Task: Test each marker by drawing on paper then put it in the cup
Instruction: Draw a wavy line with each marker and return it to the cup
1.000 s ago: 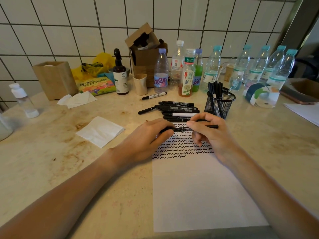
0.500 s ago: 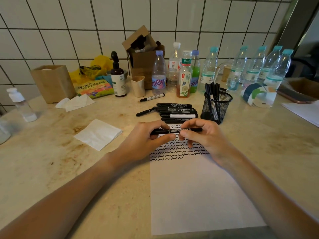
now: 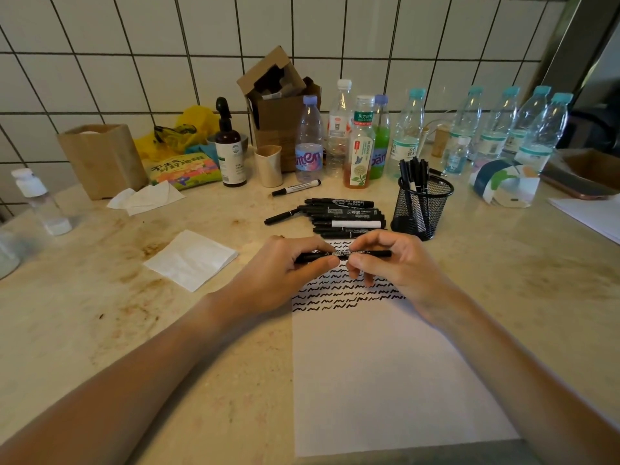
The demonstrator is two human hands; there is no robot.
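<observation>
Black marker (image 3: 345, 254), horizontal above the paper (image 3: 385, 374), pinched at both ends by left hand (image 3: 285, 266) and right hand (image 3: 396, 263). Several markers in mesh cup (image 3: 421, 209); roughly ten untested on counter (image 3: 503, 280).

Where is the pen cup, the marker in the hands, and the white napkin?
mesh pen cup (image 3: 423, 209), head view, on its black mesh wall.
held marker (image 3: 375, 253), head view, on the barrel between the right fingers.
white napkin (image 3: 191, 259), head view, on its flat middle.
</observation>
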